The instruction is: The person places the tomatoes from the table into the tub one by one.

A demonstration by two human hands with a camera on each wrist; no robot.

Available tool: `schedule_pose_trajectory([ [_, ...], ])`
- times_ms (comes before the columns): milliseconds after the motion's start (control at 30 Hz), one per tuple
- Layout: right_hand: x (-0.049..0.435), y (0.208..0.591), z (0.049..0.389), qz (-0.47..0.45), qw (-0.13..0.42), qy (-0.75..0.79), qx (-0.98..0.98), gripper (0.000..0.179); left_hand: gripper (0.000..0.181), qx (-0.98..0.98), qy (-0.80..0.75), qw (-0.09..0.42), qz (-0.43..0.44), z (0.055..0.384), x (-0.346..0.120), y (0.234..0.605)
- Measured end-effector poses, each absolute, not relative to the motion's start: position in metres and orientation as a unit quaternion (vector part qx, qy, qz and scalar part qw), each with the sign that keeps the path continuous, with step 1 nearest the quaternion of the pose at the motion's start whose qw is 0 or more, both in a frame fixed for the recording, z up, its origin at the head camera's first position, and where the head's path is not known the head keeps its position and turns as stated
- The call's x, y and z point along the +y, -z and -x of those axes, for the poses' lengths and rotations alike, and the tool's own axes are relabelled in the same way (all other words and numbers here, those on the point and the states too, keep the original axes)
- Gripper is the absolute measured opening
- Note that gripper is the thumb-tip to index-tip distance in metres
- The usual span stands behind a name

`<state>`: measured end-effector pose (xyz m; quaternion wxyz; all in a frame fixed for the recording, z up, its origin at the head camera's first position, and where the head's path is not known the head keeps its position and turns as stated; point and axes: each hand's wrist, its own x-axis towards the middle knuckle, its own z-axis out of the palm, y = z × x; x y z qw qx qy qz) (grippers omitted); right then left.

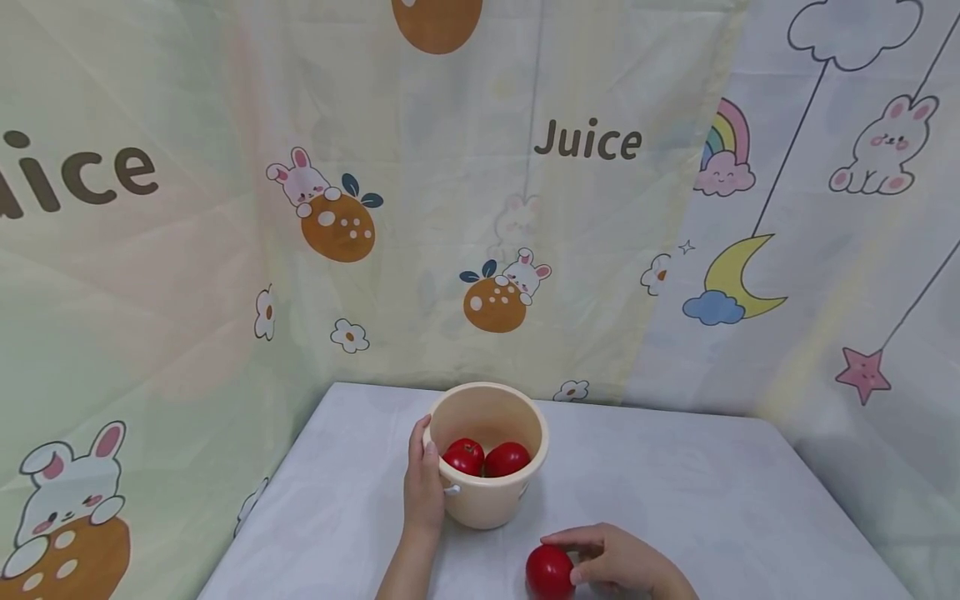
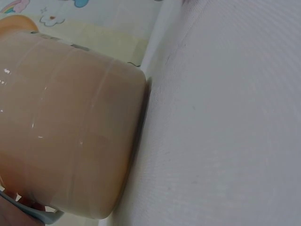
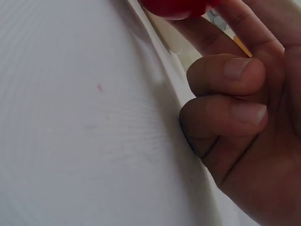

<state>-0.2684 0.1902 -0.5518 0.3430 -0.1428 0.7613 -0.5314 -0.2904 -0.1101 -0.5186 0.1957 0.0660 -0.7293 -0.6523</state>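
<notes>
A cream bucket (image 1: 486,504) stands upright on the table, and two glossy red apples (image 1: 507,459) lie inside it. My left hand (image 1: 424,492) holds the bucket's left side, fingers up along the wall near the rim. In the left wrist view, part of that hand shows by a grey handle (image 2: 47,216) on the bucket (image 2: 70,127). In front of the bucket and to its right, my right hand (image 1: 618,560) pinches another red apple (image 1: 550,572) between thumb and fingers. The right wrist view shows two fingers (image 3: 225,75) curled in, with that apple (image 3: 181,7) partly cut off.
A white cloth covers the table (image 1: 675,475). Printed curtains (image 1: 420,208) with rabbits, fruit and flowers hang behind it and on both sides. The bucket stands near the table's back edge.
</notes>
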Motion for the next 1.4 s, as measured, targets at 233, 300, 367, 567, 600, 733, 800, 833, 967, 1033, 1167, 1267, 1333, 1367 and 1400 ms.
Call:
schedule_pose_trajectory([
  [233,0.197,0.540,0.276,0.180,0.319,0.496,0.788,0.048,0.044,-0.731,0.650,0.197,-0.067,0.292,-0.110,0.521],
  [300,0.199,0.534,0.278,0.188,0.313,0.487,0.793,0.047,0.045,-0.732,0.648,0.199,-0.066,0.292,-0.110,0.521],
  [367,0.201,0.527,0.281,0.195,0.307,0.483,0.796,0.046,0.046,-0.731,0.648,0.201,-0.064,0.292,-0.111,0.522],
  [567,0.208,0.504,0.293,0.214,0.288,0.477,0.802,0.046,0.044,-0.730,0.649,0.205,-0.062,0.292,-0.111,0.522],
  [600,0.209,0.501,0.295,0.217,0.284,0.473,0.805,0.047,0.043,-0.729,0.650,0.204,-0.063,0.292,-0.111,0.523],
  [733,0.212,0.487,0.303,0.227,0.269,0.464,0.813,0.049,0.041,-0.728,0.650,0.208,-0.063,0.293,-0.110,0.523],
  [800,0.213,0.479,0.306,0.234,0.259,0.459,0.817,0.050,0.041,-0.729,0.649,0.208,-0.062,0.293,-0.110,0.523],
  [833,0.213,0.475,0.308,0.237,0.254,0.458,0.818,0.050,0.041,-0.730,0.649,0.208,-0.059,0.293,-0.110,0.523],
  [967,0.212,0.457,0.313,0.250,0.227,0.448,0.827,0.051,0.042,-0.728,0.651,0.207,-0.060,0.292,-0.111,0.522],
  [1033,0.211,0.448,0.316,0.252,0.219,0.441,0.833,0.052,0.041,-0.727,0.652,0.207,-0.061,0.292,-0.111,0.522],
  [1167,0.210,0.431,0.324,0.267,0.197,0.431,0.839,0.051,0.041,-0.727,0.653,0.205,-0.064,0.292,-0.110,0.521],
  [1267,0.208,0.420,0.329,0.273,0.185,0.431,0.840,0.050,0.041,-0.728,0.652,0.201,-0.065,0.292,-0.110,0.522],
  [1333,0.207,0.413,0.333,0.275,0.179,0.429,0.842,0.050,0.042,-0.727,0.654,0.200,-0.065,0.292,-0.111,0.522],
  [1367,0.206,0.410,0.335,0.278,0.177,0.428,0.841,0.051,0.042,-0.727,0.654,0.201,-0.064,0.292,-0.111,0.522],
  [1400,0.205,0.407,0.337,0.281,0.177,0.430,0.839,0.052,0.042,-0.727,0.653,0.203,-0.062,0.292,-0.111,0.522],
])
